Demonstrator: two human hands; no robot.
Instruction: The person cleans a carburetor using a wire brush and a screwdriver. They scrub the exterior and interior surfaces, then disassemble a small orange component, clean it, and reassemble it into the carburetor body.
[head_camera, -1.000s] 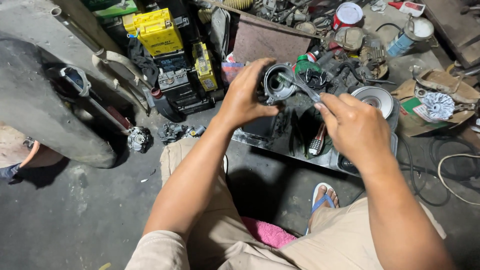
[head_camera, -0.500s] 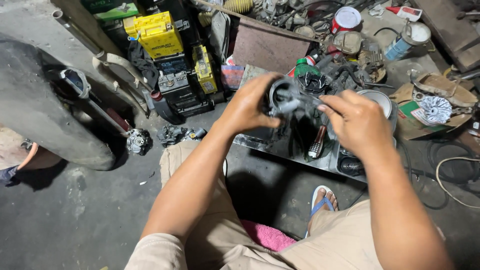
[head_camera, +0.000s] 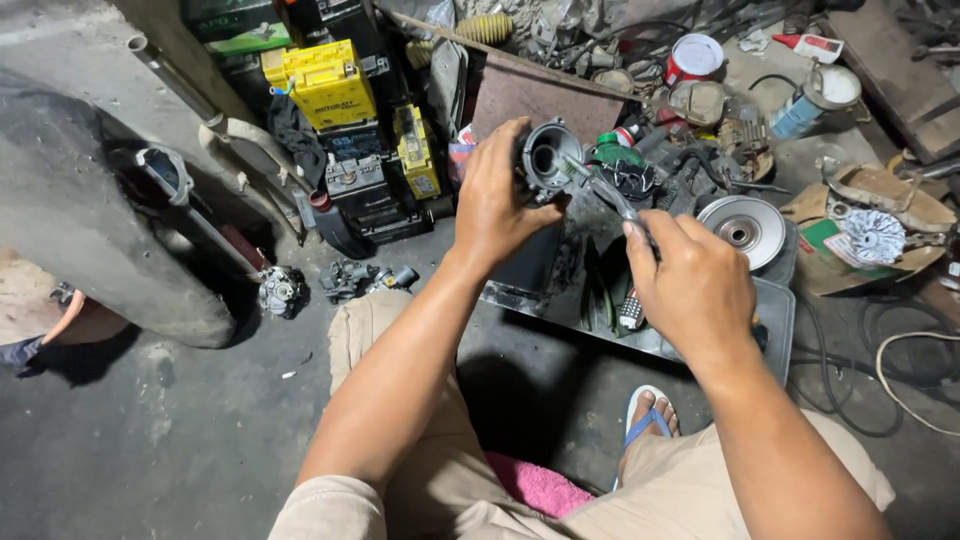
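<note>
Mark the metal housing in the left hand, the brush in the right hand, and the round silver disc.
Metal housing (head_camera: 548, 157), head view, on the rim of its round opening.
Brush (head_camera: 598, 187), head view, on the handle between bristles and fingers.
Round silver disc (head_camera: 741, 229), head view, on its face near the hub.

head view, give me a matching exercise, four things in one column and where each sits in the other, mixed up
Things:
1. grey metal housing
2. yellow battery
3. silver pulley disc
4. pink cloth

Places:
a. far side of the floor, left of the hands
b. under the person's legs
c. held in the left hand
d. in the tray, beside the right hand

Pairs: 1-c, 2-a, 3-d, 4-b
</note>
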